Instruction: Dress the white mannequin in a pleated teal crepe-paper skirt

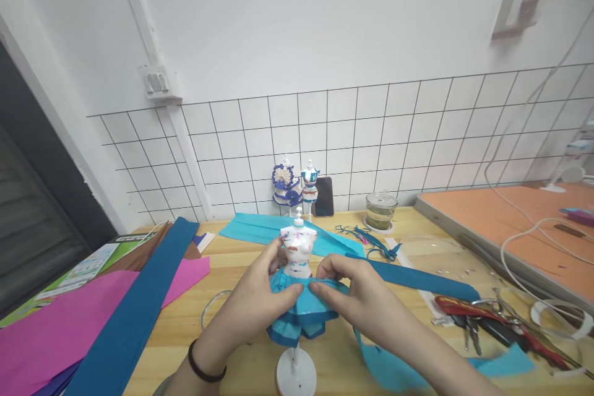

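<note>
A small white dress-form mannequin (297,249) on a round white base (296,374) stands upright in front of me. Around its waist sits a light-blue crepe paper skirt (310,304) with darker blue edging. My left hand (262,294) wraps the waist from the left, its thumb pressing on the skirt's top edge. My right hand (355,288) pinches a light-blue crepe paper strip against the front of the waist. From under the right hand, the strip's tail (387,364) trails onto the table. Some fingertips are hidden behind the mannequin and the paper.
Behind are two dressed mannequins (288,185), a phone (323,196) and a lidded glass cup (380,210). Blue paper (255,227) lies nearer. Pink paper (78,303) and a dark-blue strip (139,309) lie left. Keys (472,333) and an orange board (524,229) are right.
</note>
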Action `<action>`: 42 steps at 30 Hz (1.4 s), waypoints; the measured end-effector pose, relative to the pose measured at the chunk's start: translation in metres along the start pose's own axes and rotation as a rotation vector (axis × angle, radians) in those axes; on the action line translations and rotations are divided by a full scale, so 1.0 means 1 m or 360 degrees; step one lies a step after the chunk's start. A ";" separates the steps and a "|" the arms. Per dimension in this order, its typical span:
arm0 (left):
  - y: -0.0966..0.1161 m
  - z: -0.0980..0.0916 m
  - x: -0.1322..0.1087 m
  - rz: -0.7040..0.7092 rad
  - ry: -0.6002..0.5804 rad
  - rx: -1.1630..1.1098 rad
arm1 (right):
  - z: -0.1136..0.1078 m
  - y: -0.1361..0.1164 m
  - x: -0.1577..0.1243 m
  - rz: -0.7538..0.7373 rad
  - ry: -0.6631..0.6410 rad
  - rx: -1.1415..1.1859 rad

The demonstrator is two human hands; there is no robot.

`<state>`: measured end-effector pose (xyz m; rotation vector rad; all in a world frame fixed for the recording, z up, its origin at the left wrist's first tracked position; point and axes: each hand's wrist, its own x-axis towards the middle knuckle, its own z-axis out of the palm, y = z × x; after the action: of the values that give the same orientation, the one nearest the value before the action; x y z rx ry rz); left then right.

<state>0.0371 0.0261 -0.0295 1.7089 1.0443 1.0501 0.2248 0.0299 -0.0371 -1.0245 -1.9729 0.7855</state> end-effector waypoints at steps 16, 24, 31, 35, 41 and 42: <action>0.008 0.001 0.000 0.0000 -0.0056 -0.0035 | -0.005 -0.011 -0.003 0.0046 -0.0248 0.0053; 0.011 -0.001 -0.004 -0.0014 -0.0076 0.0091 | -0.004 -0.011 -0.003 -0.0030 -0.0213 0.0102; 0.013 0.000 -0.005 0.0004 -0.0063 0.0096 | 0.004 -0.001 -0.002 0.0040 -0.0133 0.0112; 0.011 0.000 -0.004 0.0010 -0.0062 0.0088 | 0.000 -0.005 -0.003 0.0023 -0.0166 0.0052; 0.006 -0.002 -0.002 -0.0028 0.0000 0.0049 | -0.007 -0.013 -0.004 0.0033 -0.0245 -0.0019; 0.006 -0.002 -0.001 -0.0019 -0.0002 0.0047 | -0.008 -0.013 -0.004 0.0028 -0.0245 -0.0024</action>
<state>0.0362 0.0235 -0.0235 1.7247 1.0727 1.0303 0.2277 0.0215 -0.0244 -1.0176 -2.1049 0.8837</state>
